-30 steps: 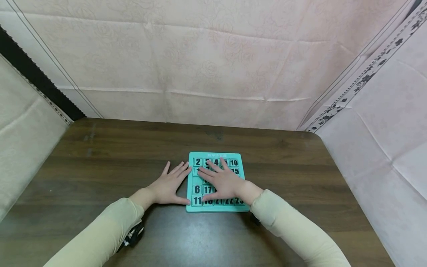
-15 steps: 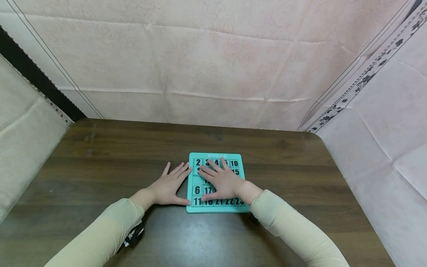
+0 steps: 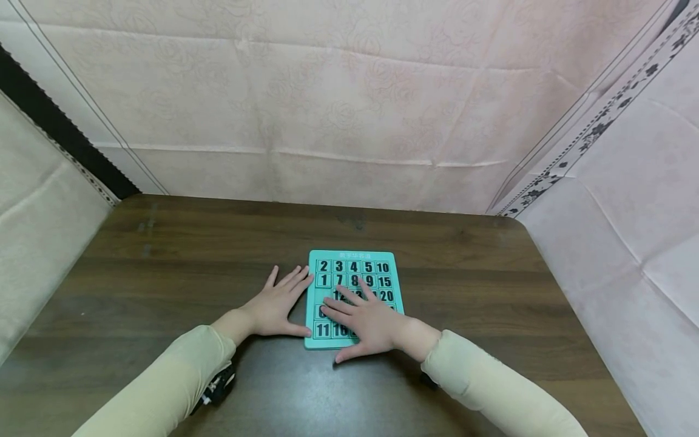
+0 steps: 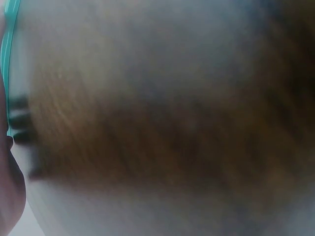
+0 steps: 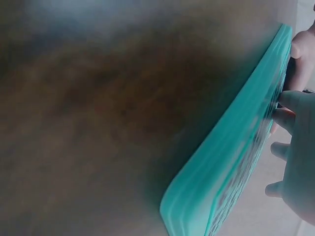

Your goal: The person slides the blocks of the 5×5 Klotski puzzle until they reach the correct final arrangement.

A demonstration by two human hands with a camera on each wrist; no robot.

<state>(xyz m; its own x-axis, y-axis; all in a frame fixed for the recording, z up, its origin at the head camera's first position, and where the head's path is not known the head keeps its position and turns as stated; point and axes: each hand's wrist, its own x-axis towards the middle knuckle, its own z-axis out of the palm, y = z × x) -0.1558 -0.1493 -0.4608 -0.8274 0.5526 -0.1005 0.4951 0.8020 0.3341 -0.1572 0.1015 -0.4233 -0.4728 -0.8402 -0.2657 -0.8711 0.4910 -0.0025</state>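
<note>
A teal sliding number puzzle board [image 3: 354, 258] with black-numbered tiles lies flat on the dark wooden table [image 3: 164, 261]. My left hand [image 3: 275, 303] rests flat on the table against the board's left edge, fingers straight, thumb at the near left corner. My right hand [image 3: 363, 318] lies flat over the board's lower half, fingers spread on the tiles, thumb off the near edge on the table. It hides several tiles. The right wrist view shows the board's teal edge [image 5: 231, 147] close up with fingers [image 5: 290, 118] on top. The left wrist view is blurred, mostly table.
Pale pink floral cloth [image 3: 349, 103] hangs behind and to the right of the table; a beige panel [image 3: 38, 224] stands at the left. The table's edges run close to these walls. A small dark wrist device [image 3: 218, 382] shows under the left sleeve.
My right hand has slid toward me down the board, uncovering the top two rows of tiles. The left hand and the board have stayed put.
</note>
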